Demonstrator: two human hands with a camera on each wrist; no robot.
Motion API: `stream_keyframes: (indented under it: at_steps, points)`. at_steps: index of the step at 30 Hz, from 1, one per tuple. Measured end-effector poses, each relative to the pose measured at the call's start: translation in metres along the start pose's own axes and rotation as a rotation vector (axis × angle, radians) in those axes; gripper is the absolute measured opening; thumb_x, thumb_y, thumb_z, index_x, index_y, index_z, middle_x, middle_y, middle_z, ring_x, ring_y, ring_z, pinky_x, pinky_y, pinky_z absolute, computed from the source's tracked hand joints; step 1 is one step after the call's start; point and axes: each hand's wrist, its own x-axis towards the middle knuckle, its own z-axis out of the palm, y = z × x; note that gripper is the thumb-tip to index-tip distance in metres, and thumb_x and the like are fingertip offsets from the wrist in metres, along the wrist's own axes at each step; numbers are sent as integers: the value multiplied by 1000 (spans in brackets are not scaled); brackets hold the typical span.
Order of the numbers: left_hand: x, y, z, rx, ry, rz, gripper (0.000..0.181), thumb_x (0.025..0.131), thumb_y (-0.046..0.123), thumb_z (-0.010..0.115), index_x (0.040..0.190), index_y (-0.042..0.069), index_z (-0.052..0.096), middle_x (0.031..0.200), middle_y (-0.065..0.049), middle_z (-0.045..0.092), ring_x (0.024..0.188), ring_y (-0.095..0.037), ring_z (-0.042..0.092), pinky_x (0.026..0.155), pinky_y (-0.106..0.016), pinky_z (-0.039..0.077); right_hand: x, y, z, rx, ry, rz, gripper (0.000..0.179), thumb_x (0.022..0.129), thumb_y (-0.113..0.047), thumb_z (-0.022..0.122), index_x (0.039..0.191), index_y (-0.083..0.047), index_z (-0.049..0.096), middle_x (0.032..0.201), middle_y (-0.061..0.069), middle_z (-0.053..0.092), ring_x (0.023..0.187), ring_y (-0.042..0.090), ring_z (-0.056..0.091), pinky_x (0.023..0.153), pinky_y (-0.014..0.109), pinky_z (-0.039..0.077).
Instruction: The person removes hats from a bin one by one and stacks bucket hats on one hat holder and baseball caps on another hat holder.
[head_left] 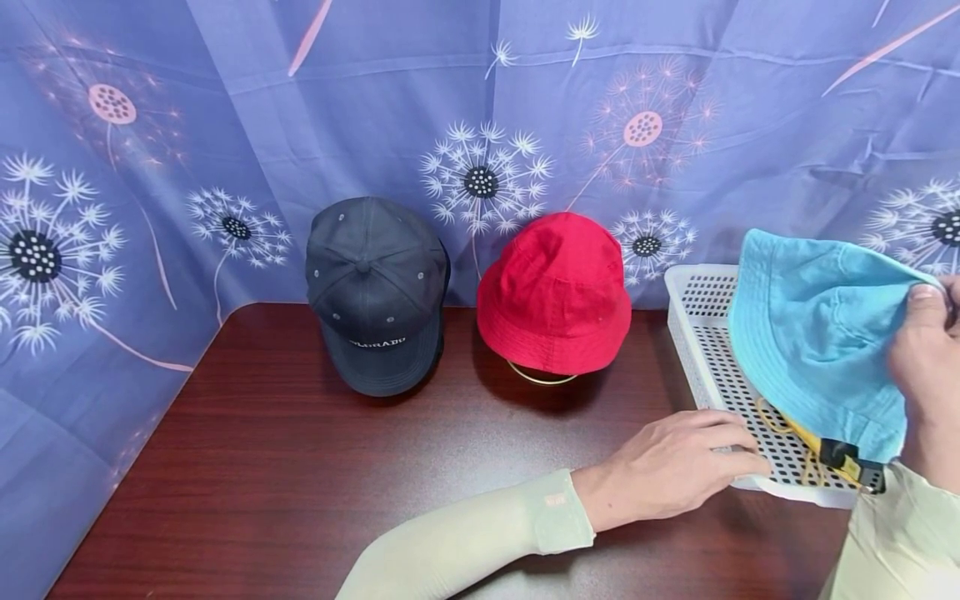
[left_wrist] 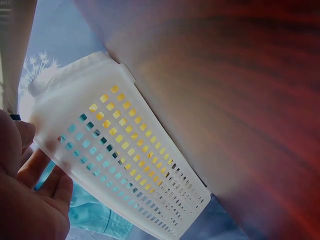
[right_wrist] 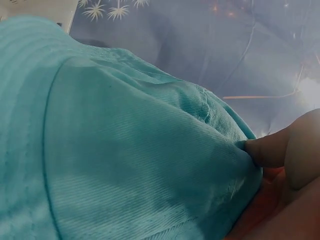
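Observation:
My right hand (head_left: 930,358) pinches a light blue bucket hat (head_left: 825,333) by the top of its crown, on the right. The hat hangs on its side over a white plastic basket (head_left: 678,312), brim toward the left. In the right wrist view, thumb and fingers bunch the crown cloth (right_wrist: 150,150). My left hand (head_left: 675,462) grips the basket's near left corner, and the left wrist view has its fingers (left_wrist: 60,187) around the rim. Inside the basket lies a yellow item (head_left: 801,433) with black parts and a thin cord, partly hidden beneath the hat.
A dark navy baseball cap (head_left: 371,283) with white lettering stands at the back left of the brown wooden table (head_left: 300,483). Right of it, a red bucket hat (head_left: 558,292) sits on a gold wire stand (head_left: 542,379). A blue dandelion-print curtain (head_left: 390,108) hangs behind.

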Motion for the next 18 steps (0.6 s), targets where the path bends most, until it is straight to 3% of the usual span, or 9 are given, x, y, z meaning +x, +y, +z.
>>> stream_keyframes:
  at_steps: [9, 18]
  points:
    - [0, 0, 1, -6, 11, 13, 34, 110, 27, 54, 140, 39, 66, 140, 21, 62, 144, -4, 44, 125, -18, 19, -6, -11, 0, -20, -14, 19, 28, 113, -24, 37, 98, -46, 41, 88, -19, 39, 78, -5, 37, 76, 11, 30]
    - [1, 0, 1, -6, 4, 24, 34, 110, 28, 54, 140, 37, 66, 140, 21, 61, 144, -3, 44, 125, -18, 17, -14, -21, 2, 51, 8, -37, 31, 112, -19, 41, 94, -44, 47, 84, -19, 43, 75, -4, 40, 71, 9, 31]
